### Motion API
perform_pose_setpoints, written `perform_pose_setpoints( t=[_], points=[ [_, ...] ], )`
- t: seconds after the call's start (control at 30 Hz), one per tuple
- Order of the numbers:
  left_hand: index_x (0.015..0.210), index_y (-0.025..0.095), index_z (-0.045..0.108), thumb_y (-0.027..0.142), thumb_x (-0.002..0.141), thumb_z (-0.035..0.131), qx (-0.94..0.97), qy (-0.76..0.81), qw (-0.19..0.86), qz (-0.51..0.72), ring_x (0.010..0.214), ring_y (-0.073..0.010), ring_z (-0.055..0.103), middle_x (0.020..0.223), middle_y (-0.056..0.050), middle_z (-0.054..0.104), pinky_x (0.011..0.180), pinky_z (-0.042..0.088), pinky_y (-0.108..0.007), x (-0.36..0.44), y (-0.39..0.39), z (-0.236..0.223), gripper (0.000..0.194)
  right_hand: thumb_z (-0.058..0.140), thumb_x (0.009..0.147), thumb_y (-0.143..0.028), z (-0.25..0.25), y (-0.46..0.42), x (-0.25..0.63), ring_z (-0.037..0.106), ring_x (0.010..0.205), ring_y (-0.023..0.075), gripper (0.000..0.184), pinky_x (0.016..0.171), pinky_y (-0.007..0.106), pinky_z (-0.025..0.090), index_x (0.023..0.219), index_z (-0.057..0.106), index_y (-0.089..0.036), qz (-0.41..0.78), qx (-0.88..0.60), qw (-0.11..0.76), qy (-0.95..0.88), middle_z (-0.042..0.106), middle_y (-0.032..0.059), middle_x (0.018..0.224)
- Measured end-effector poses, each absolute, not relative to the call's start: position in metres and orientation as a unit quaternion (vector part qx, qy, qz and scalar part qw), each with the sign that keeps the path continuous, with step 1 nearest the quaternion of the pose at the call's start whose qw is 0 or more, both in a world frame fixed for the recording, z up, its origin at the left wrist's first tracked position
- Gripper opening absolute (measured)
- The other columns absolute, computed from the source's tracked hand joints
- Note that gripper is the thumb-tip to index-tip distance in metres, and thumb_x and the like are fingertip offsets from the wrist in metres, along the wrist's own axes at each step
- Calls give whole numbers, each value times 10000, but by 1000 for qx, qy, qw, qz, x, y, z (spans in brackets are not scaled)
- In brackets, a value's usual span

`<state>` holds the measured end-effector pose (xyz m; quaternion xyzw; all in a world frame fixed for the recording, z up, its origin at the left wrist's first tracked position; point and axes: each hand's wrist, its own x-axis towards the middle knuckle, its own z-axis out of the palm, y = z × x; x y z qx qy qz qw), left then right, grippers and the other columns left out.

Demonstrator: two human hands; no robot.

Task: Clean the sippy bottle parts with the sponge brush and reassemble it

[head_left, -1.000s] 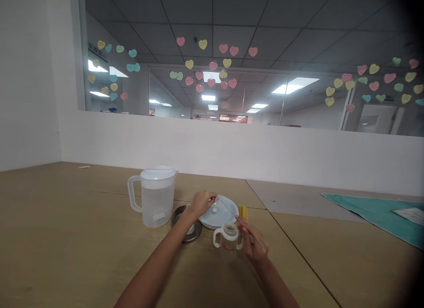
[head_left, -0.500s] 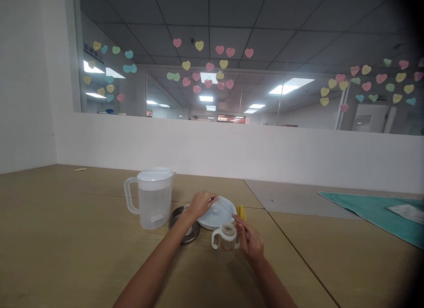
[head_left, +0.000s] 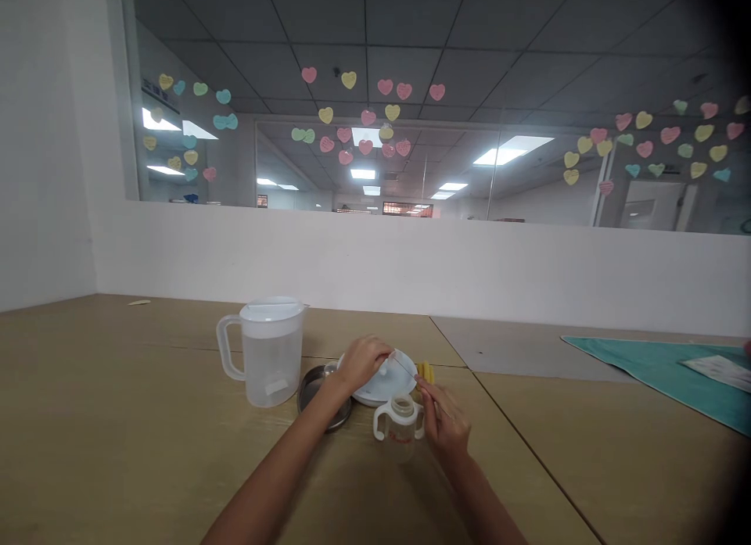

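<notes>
My right hand (head_left: pixel 447 421) is closed around a thin stick (head_left: pixel 404 367), whose far end points up and left toward my left fingers. The fingertips of my left hand (head_left: pixel 364 360) are pinched together at that end; what they hold is too small and hidden to make out. Below the stick stands a clear baby bottle (head_left: pixel 401 435) with white side handles, upright and without a cap. Behind it lies a round white dish or lid (head_left: pixel 381 390). A round metal dish (head_left: pixel 309 400) sits under my left forearm, partly covered, with a small clear piece (head_left: pixel 329 369) at its back.
A translucent lidded pitcher (head_left: pixel 271 365) stands to the left, its handle facing left. Something yellow (head_left: pixel 425 371) lies behind my right hand. A green cloth (head_left: pixel 634 365) with a white paper (head_left: pixel 719 369) is at the far right. A low white wall (head_left: pixel 352 259) borders the table's back.
My left hand has shifted slightly right and up, covering the small clear piece seen at its fingertips before. My right hand holds the stick almost as before. The view has moved slightly.
</notes>
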<state>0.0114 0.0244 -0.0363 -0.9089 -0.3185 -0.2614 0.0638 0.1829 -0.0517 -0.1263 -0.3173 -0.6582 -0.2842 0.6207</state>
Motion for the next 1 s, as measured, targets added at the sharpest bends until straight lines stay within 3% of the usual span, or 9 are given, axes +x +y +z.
perform_pose_setpoints(
  t=[0.17,0.53,0.83,1.0],
  points=[
    [825,199,665,177,851,481,-928,-259,73,-258,886,-150,549,878,-17,673,822,386,-255,24,17,-38,188,494,849,-99,-123,-53,183,669,810,163,236,713,288,545,1027,613,-197,-282,-316,650,-631,707,63,881],
    [873,220,674,235,869,485,-938,-211,76,-264,870,-151,530,872,-14,674,818,355,-284,40,3,-41,190,498,871,-197,-124,-50,184,624,740,137,195,704,259,506,978,661,-208,-244,-382,618,-642,672,52,813],
    [713,208,662,190,815,562,-916,-300,150,-222,796,-168,474,763,-9,677,711,316,-291,25,13,-39,145,521,868,-213,-125,-51,186,624,739,113,163,677,195,474,966,648,-183,-243,-387,600,-657,674,48,822],
    [855,258,694,201,822,561,-918,-283,120,-251,830,-165,481,871,8,690,751,320,-297,30,14,-46,149,446,905,-287,-128,-46,189,606,629,105,225,577,190,443,806,624,-191,-195,-445,567,-665,647,20,712]
  ],
)
